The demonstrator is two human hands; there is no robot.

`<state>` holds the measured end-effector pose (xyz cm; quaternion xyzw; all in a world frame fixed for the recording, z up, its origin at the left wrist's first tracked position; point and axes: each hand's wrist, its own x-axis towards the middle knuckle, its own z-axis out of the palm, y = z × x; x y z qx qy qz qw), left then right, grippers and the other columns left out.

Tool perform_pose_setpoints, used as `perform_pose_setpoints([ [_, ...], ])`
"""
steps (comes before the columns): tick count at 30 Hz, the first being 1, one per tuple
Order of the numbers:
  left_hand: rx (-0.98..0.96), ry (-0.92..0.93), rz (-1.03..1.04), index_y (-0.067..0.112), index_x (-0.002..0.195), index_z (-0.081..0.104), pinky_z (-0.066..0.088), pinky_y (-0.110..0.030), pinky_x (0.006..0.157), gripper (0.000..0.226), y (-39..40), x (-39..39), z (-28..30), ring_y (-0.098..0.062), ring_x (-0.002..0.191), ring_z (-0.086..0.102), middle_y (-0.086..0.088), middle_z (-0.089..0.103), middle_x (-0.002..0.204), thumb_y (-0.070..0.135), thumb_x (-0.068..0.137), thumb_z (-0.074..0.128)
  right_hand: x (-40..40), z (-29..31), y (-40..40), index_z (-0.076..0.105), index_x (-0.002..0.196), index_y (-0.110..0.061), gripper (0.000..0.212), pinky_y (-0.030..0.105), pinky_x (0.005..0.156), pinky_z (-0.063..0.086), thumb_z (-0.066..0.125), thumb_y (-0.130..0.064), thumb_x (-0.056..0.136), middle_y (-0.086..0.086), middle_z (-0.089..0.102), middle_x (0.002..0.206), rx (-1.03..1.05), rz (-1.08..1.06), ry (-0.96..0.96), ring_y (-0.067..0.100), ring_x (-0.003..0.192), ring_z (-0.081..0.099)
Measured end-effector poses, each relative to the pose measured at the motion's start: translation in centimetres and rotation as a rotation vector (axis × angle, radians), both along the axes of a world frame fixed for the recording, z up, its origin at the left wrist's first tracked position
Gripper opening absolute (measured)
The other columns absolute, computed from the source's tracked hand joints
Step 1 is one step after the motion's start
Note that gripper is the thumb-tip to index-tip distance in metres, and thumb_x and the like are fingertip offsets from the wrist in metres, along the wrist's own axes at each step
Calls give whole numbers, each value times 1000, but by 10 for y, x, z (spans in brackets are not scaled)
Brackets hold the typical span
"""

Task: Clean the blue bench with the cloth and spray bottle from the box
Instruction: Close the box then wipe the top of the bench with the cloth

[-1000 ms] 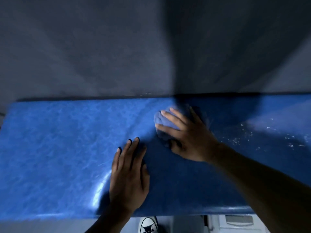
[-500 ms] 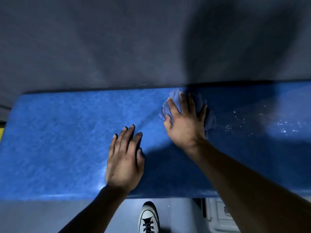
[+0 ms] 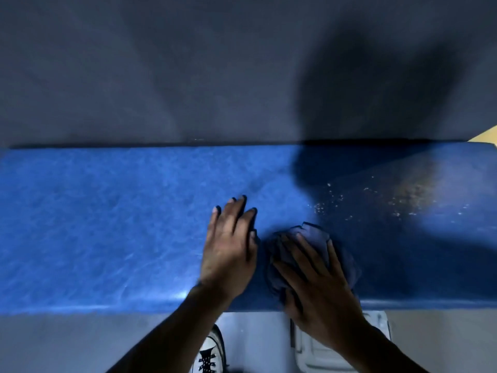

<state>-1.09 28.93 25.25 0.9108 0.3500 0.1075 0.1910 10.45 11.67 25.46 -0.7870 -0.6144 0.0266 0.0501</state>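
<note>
The blue bench [image 3: 107,224] runs across the whole view against a grey wall. My right hand [image 3: 317,286] presses a bunched blue cloth [image 3: 313,238] onto the bench near its front edge. My left hand [image 3: 231,249] lies flat on the bench just left of the cloth, fingers spread, holding nothing. White specks and a brownish smear [image 3: 411,197] mark the bench to the right of the cloth. The spray bottle is not in view.
A grey wall [image 3: 188,76] rises right behind the bench. Below the front edge I see the floor, a white laced shoe [image 3: 208,354] and a white plastic box [image 3: 341,345] under my right forearm. A yellow patch [image 3: 486,135] shows at the far right.
My right hand has dragged the cloth from the bench's back edge toward the front edge. My left hand has stayed flat on the bench. The view has shifted right, showing more of the dirty area.
</note>
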Motion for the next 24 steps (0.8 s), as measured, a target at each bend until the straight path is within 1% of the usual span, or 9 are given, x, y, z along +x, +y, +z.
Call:
perform_pose_setpoints([
  [3,21,68,28,15,140,54,17,-50,129,43,-13,12,-7,-26,156,29,-9,41,162,21,99,42,29,-5,-4,54,143,-32,62,66,115,26,61,-39,82,2,36,165,-21,191,-4,24,155,27],
  [5,25,67,35,15,140,54,17,-50,129,43,-12,12,-9,-26,156,28,-7,40,162,22,99,41,53,-8,2,51,146,-34,65,65,116,25,60,-40,82,1,34,165,-24,308,-30,24,155,28],
  [7,40,52,39,14,138,56,19,-50,128,43,-12,11,-10,-27,154,32,-8,42,161,22,98,42,77,-9,14,48,149,-36,68,65,117,23,59,-41,81,0,34,165,-13,381,-47,24,155,28],
  [9,61,53,46,13,138,57,21,-51,128,44,-13,12,-11,-27,154,33,-8,43,160,23,96,43,98,-9,31,49,149,-35,66,63,119,20,57,-41,83,1,33,166,25,388,-33,22,155,26],
  [11,86,49,43,12,137,58,23,-53,126,46,-15,14,-12,-28,153,35,-9,45,159,22,94,44,115,-10,50,49,149,-35,63,62,119,21,54,-42,87,1,33,166,49,344,-32,22,156,24],
  [14,125,37,39,10,136,59,26,-56,124,48,-15,16,-15,-31,151,38,-11,46,157,20,92,44,134,-14,75,43,153,-35,65,64,119,20,48,-45,88,0,30,167,1,241,-74,21,157,21],
  [17,157,36,42,9,135,59,26,-56,123,47,-15,16,-19,-33,150,40,-12,46,157,19,92,43,149,-18,101,46,150,-33,66,68,117,19,46,-49,86,1,31,167,-13,167,-77,24,155,25],
  [19,169,51,43,9,136,58,25,-56,124,47,-15,16,-19,-32,150,38,-12,45,158,20,93,41,154,-18,118,50,148,-32,65,71,114,20,43,-50,86,3,35,165,-4,61,-51,26,154,29],
  [24,181,62,44,8,136,58,24,-55,125,48,-15,17,-20,-32,151,37,-13,45,158,20,93,40,140,-16,129,45,151,-28,71,74,115,11,32,-50,85,6,29,167,-16,-177,52,29,157,19],
])
